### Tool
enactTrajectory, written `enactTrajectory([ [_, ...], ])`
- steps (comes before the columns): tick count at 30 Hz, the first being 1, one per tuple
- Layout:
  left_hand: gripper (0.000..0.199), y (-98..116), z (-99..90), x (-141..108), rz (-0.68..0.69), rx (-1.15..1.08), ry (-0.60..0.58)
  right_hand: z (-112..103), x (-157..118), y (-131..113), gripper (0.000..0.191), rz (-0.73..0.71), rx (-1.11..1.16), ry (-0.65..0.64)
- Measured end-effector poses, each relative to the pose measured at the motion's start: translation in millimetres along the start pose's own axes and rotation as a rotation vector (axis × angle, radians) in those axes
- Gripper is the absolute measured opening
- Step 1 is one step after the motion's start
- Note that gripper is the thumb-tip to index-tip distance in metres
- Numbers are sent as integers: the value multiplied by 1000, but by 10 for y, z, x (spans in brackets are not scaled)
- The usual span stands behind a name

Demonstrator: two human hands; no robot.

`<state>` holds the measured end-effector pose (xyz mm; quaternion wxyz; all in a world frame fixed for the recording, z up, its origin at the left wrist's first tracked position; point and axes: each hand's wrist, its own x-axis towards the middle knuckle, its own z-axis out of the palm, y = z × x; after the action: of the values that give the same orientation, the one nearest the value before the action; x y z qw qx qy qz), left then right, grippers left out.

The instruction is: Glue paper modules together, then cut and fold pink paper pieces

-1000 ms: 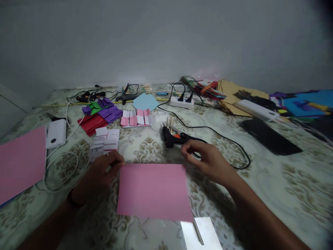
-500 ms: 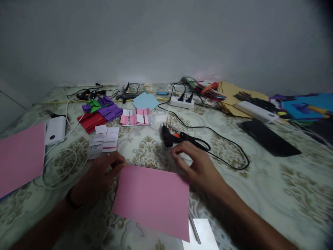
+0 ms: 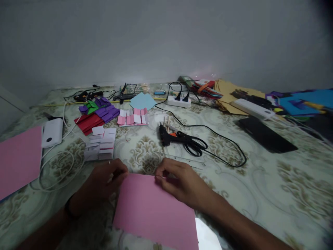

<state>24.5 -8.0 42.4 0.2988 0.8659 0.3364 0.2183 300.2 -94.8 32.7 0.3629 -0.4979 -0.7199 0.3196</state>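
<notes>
Head view shows your left hand pinching the pink sheet at its far-left corner, your right hand its far edge, long axis running sideways, right end slanting toward you.

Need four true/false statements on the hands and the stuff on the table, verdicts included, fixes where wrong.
1. The left hand pinches the pink rectangular paper sheet near its far-left corner. True.
2. The right hand grips the black-handled scissors. False: its fingertips are at the sheet's far edge; the scissors lie beyond it.
3. The light-blue paper sheets lie nearer the hands than the folded white paper pieces. False: they lie farther off.
4. Two black plugs sit in the white power strip. True.
</notes>
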Motion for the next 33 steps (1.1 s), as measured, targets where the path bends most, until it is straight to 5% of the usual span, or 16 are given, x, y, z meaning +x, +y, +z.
enactTrajectory([
  [15,15,60,138,-13,109,3,-188,206,-48,-20,18,-44,83,-87],
  [33,15,-94,-178,82,-172,9,189,-134,82,68,14,81,68,-33],
])
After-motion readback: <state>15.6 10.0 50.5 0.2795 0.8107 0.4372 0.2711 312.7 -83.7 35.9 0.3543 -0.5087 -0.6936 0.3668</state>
